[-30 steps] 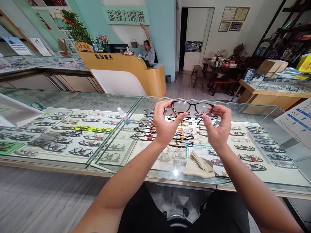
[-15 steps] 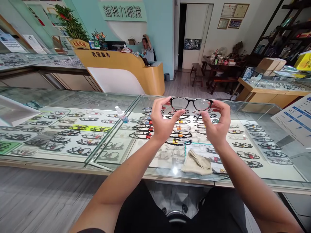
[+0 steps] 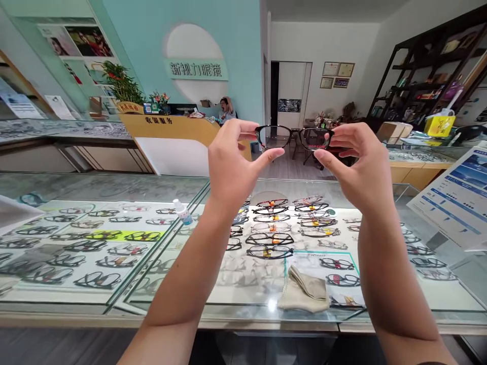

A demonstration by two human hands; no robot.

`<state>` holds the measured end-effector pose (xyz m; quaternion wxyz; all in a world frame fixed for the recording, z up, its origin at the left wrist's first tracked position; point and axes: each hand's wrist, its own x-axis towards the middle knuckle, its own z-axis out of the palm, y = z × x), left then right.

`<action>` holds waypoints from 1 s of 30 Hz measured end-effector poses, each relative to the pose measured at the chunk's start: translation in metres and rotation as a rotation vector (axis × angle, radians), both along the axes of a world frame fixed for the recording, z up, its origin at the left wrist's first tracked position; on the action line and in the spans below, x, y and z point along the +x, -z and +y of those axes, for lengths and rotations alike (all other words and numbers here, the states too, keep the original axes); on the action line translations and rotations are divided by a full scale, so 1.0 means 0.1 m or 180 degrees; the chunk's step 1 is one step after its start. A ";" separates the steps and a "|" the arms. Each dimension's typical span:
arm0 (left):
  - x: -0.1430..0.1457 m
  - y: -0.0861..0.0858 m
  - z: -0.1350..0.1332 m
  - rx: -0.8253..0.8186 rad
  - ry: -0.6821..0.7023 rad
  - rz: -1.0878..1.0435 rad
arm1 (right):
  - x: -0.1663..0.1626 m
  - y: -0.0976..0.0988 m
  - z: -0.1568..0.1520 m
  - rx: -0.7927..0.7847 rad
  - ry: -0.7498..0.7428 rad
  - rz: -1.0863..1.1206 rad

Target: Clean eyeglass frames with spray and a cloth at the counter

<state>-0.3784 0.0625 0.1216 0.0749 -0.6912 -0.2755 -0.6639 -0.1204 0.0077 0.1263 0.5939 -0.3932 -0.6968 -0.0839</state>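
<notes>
A pair of black-framed eyeglasses [image 3: 295, 133] is held up level in front of me, above the glass display counter. My left hand [image 3: 238, 157] pinches its left end, the fingers behind and the thumb below the lens. On the other end, my right hand [image 3: 359, 162] grips in the same way. Faint red marking shows on the right lens. Below, on the glass top, lie a folded beige cleaning cloth [image 3: 306, 290] and, to the left, a small white-capped spray bottle [image 3: 182, 212] with clear blue-tinted contents.
Rows of spectacles [image 3: 270, 238] lie inside the glass display counter [image 3: 262, 320]. A printed leaflet [image 3: 454, 197] stands at the right. Beyond are a yellow-wood cashier desk [image 3: 167, 129] with a person [image 3: 225, 107] behind it, and a dark shelf [image 3: 426, 76].
Both hands have raised the eyeglasses and brought them nearer to me. My view has tilted upward, so more wall and ceiling shows. The cloth and spray bottle stay on the counter.
</notes>
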 end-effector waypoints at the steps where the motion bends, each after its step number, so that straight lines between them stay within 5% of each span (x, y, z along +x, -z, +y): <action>1: 0.00 0.01 -0.04 0.0033 -0.0006 0.0017 | 0.01 0.00 -0.04 -0.0003 0.0073 -0.0054; 11: 0.05 0.09 -0.12 0.0164 -0.0130 0.0113 | -0.07 -0.01 -0.26 -0.0216 0.0492 -0.0173; 22: 0.09 0.12 -0.14 0.0665 -0.0346 0.0166 | -0.06 0.05 -0.22 -0.0293 0.0366 -0.0208; 30: 0.09 0.22 0.13 0.0324 -0.0027 -0.0036 | -0.04 0.09 -0.16 -0.0136 0.0279 -0.0054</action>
